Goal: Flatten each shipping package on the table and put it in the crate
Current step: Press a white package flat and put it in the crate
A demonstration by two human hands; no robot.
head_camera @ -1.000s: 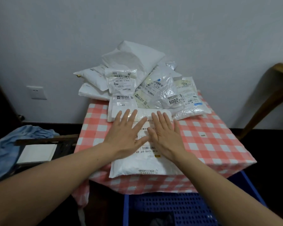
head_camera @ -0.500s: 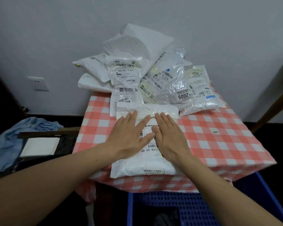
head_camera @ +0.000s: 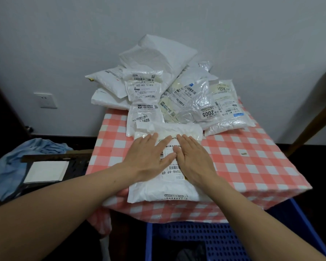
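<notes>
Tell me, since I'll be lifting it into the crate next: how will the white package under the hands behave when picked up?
Probably floppy: the white package is a wrinkled plastic mailer, giving under the left hand and right hand. Likely light, with soft contents. Its glossy film may slide on the checked tablecloth.

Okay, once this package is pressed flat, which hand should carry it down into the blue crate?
Probably the right hand. Both palms lie flat on the package, but the blue crate sits below the table's near edge, toward the right, closer than to the left hand.
</notes>
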